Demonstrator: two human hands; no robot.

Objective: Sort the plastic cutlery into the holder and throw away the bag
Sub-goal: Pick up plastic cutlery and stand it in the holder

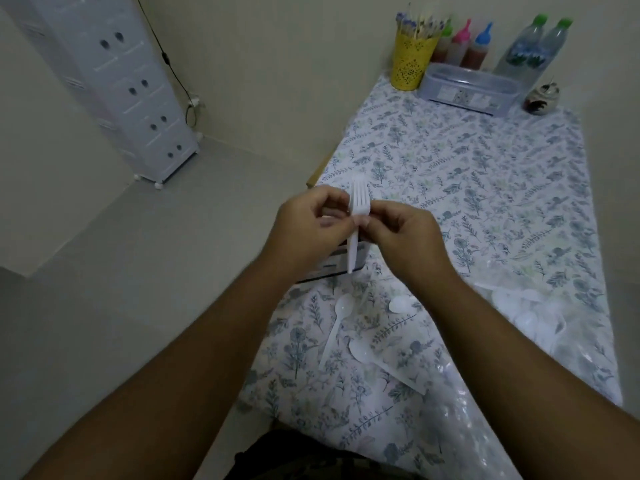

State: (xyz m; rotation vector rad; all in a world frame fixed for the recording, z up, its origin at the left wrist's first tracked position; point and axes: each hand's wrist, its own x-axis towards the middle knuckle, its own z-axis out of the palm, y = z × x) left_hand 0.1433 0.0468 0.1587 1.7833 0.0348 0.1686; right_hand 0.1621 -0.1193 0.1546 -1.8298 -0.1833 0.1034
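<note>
Holding a white plastic fork (356, 216) upright between both hands, tines up, handle pointing down, the person keeps it raised above the near-left part of the table (485, 188). Left hand (311, 223) fingers curled in, thumb and fingertips pinched on the fork's neck from the left; right hand (405, 233) also curled, thumb and forefinger pinched on the same neck from the right, so both are closed on it. Directly beneath the fork handle sits a grey holder (341, 263), mostly hidden by the hands, near the table's left edge; cannot tell its compartments. On the floral tablecloth nearer the person lie 3 loose white spoons: spoon 1 (337, 327) lying diagonally, spoon 2 (381, 367) crossing just below it, spoon 3 (400, 304) partly hidden behind the right forearm. A clear bag (519, 313) with more white cutlery inside lies to the right of that forearm, blurry, count unclear. At the far end of the table: a yellow cup (412, 62) full of sticks, a second grey lidded holder (467, 88) just beside it, 3 sauce bottles (462, 45) behind, 2 water bottles (535, 50) to the right, and a small round ornament (540, 98). A white drawer tower (117, 81) stands on the floor at far left.
</note>
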